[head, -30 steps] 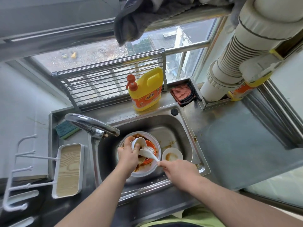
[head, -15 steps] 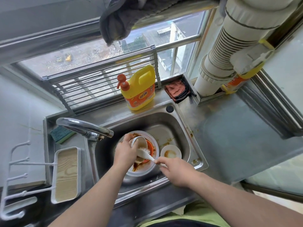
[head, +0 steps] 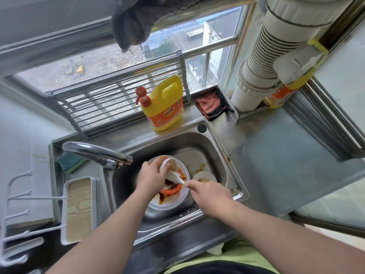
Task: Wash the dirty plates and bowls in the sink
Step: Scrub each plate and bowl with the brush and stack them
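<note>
Scrubbing is under way over the sink (head: 217, 155). 1 small white bowl (head: 168, 164) is gripped by the left hand (head: 153, 176), fingers curled round its rim and wall, and is tilted so its opening faces the right hand; this likely gives the brush a straight line inside. The bowl is kept above the large white plate (head: 177, 200), probably so drips fall back onto dirty ware.

A white dish brush (head: 174, 176) is held by the right hand (head: 210, 194), fingers closed round the handle end; the thumb cannot be made out. The bristle head lies at the bowl's mouth.

On the plate, an orange dish (head: 171, 189) sits in brown sauce, partly hidden by the left hand. 1 further small bowl (head: 204, 177), sauce-stained, stands on the sink floor just beside the plate, untouched.

The faucet (head: 98, 153) spout ends near the left hand; no water is seen running. The yellow detergent bottle (head: 165, 104) stands behind the basin, and a green sponge (head: 71, 162) lies by the faucet base.
</note>
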Motion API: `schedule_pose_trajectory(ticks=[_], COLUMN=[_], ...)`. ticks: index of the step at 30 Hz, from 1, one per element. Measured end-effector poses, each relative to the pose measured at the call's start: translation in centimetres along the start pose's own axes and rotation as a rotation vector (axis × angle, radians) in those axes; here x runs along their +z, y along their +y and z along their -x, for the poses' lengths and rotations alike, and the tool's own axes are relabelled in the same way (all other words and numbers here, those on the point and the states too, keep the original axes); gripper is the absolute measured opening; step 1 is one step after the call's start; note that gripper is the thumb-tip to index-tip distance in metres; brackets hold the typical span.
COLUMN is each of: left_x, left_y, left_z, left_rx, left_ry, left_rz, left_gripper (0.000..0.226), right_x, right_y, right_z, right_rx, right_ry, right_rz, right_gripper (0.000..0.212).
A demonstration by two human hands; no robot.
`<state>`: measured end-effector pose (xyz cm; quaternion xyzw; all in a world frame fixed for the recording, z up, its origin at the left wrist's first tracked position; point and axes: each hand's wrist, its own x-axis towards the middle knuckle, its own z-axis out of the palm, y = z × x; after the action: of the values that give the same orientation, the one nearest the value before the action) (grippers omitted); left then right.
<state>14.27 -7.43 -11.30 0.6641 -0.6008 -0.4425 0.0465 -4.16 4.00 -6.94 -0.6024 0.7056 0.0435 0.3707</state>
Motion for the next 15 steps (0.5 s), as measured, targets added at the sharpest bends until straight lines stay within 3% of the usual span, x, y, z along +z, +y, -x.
schedule_pose_trajectory(ticks=[4,7,9,12,15], left_x=[1.4,1.9,2.5,3.6,4.0], left_y=[-0.3,-0.1,-0.6,-1.3,-1.0], left_z=[1.0,1.9,2.0,2.2,2.2], left_rx=[-0.122,-0.353,-0.445,-0.534,-0.583], left_ry=[0.047,0.025,0.016,-0.030,0.003], left_rz=[0.452,0.971,1.116,1.257,1.378], left_gripper=[0.029,0.027,0.038,0.072,0.081], right_x=[1.6,1.2,0.5,-0.7,-1.0], right_y=[-0.9,-1.9,-2.7,-3.9,-4.4], right_z=[0.3,0.5,0.4,-0.1,0.1], right_rx=[0.194,0.266,0.293,0.335,0.386], right_ry=[-0.062,-0.105,-0.134,-0.166,-0.217], right_rz=[-0.730,-1.009,-1.111,-1.138,-1.106], right_gripper=[0.026,0.020,0.019,0.019,0.022])
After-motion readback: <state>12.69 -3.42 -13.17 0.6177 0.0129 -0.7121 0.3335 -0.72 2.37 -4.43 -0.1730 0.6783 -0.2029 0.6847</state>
